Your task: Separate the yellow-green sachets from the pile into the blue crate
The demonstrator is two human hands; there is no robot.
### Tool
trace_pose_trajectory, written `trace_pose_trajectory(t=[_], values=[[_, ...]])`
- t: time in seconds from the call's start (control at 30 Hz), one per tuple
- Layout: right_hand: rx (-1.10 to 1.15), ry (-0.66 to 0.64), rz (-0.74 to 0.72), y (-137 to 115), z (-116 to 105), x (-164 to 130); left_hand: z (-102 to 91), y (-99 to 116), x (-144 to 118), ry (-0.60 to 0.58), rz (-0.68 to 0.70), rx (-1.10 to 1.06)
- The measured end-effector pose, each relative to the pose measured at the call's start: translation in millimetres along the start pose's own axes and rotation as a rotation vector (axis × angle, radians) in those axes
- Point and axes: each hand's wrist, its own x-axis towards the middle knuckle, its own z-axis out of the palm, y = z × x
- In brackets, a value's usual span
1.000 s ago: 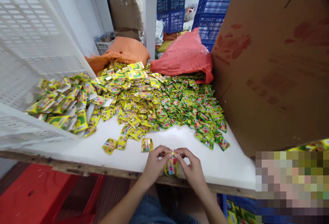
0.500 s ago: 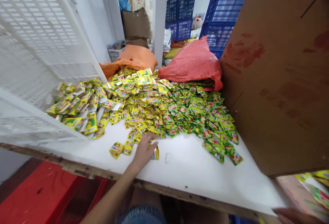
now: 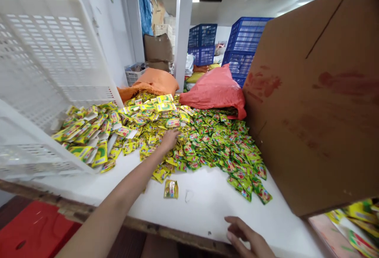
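My left hand (image 3: 169, 139) reaches far over the heap and touches the yellow packets (image 3: 152, 137). Its fingers bend loosely over them, with the tips partly hidden and nothing visible in its grasp. Close to the table's front edge, my right hand (image 3: 248, 237) hovers with fingers apart, holding nothing. One loose yellow sachet (image 3: 171, 189) lies on the white table (image 3: 201, 206) between the two hands. Green sachets (image 3: 219, 143) with red pictures form the right side of the heap. Larger flat yellow packs (image 3: 89, 126) spill from the tipped white crate (image 3: 56, 49) on the left.
An orange sack (image 3: 158, 80) and a red sack (image 3: 214, 88) lie behind the heap. A big cardboard box (image 3: 308, 104) walls off the right side. Blue crates (image 3: 247, 39) are stacked farther back. A red stool (image 3: 32, 226) stands below the table at left.
My left hand has moved forward from the front sachets onto the heap, leaving one sachet on the table. My right hand has come in from the lower right corner. The view has tilted up.
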Motion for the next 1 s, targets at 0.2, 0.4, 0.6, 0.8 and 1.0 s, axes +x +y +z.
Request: trace_pose_trajectory(t=[0.2,0.4,0.6,0.8,1.0], values=[[0.288,0.143,0.081,-2.0,22.1,17.5,22.0,78.2,-83.7,-0.074,0.193,-0.146],[0.643,0.111,0.088,-20.0,45.7,34.7,20.8,128.4,-158.2,-0.104,0.346,-0.510],[0.776,0.021,0.071,-39.1,74.5,35.1,19.0,129.3,-170.4,0.182,-0.428,-1.188],[0.636,-0.007,-0.029,-41.6,87.7,38.6,14.6,121.7,-170.9,-0.026,-0.814,-1.572],[0.211,0.452,0.023,4.1,27.0,14.9,17.5,100.1,-183.9,0.046,-0.981,-1.436]])
